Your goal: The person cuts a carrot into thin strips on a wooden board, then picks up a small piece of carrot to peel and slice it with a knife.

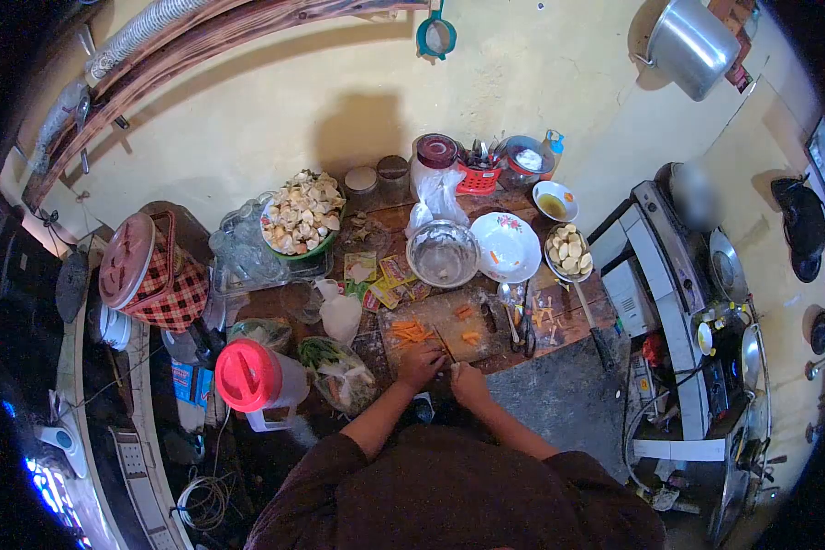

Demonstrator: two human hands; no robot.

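Note:
A wooden cutting board (pixel 484 318) lies at the table's front edge. Orange strips, probably carrot (pixel 411 331), are piled on its left part, with small orange pieces (pixel 470 337) farther right. My right hand (pixel 470 385) is closed round the handle of a knife (pixel 445 346), whose blade points away from me over the board. My left hand (pixel 421 363) rests at the board's front edge, just left of the blade and below the strips. Its fingers are bent together, and what they hold, if anything, is too small to tell.
Behind the board stand a metal bowl (pixel 443 256) and a white flowered plate (pixel 507 248). Scissors (pixel 525 332) lie right of it. A bowl of pale slices (pixel 568 253), a red-lidded jug (pixel 248 377) and a bag of greens (pixel 339 374) stand nearby.

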